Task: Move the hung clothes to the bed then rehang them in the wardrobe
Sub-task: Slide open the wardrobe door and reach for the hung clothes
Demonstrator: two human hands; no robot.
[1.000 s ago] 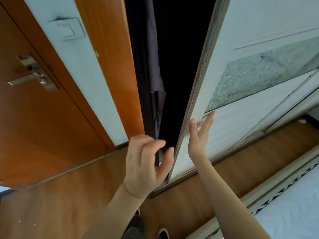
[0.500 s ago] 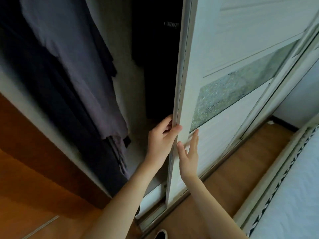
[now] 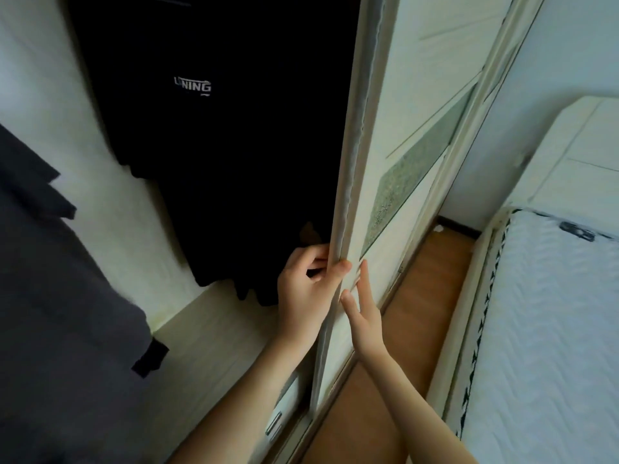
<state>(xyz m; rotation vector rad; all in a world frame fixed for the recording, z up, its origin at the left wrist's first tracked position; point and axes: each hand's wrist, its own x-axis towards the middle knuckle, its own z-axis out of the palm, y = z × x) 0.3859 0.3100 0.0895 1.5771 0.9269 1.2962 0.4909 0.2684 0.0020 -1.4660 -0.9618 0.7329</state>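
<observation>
A grey garment (image 3: 50,296) hung at the far left of the wardrobe (image 3: 110,195), and a black T-shirt (image 3: 234,155) hung beside it. The left hand (image 3: 303,296) had its fingers curled round the edge of the sliding door (image 3: 402,112). The right hand (image 3: 365,318) lay flat on the door's face, fingers straight. Farther right ran the wooden floor (image 3: 422,323), then the bed (image 3: 552,329).

Black shirt (image 3: 214,135) — chest print reads "LI-NING", first letters partly unclear.
</observation>
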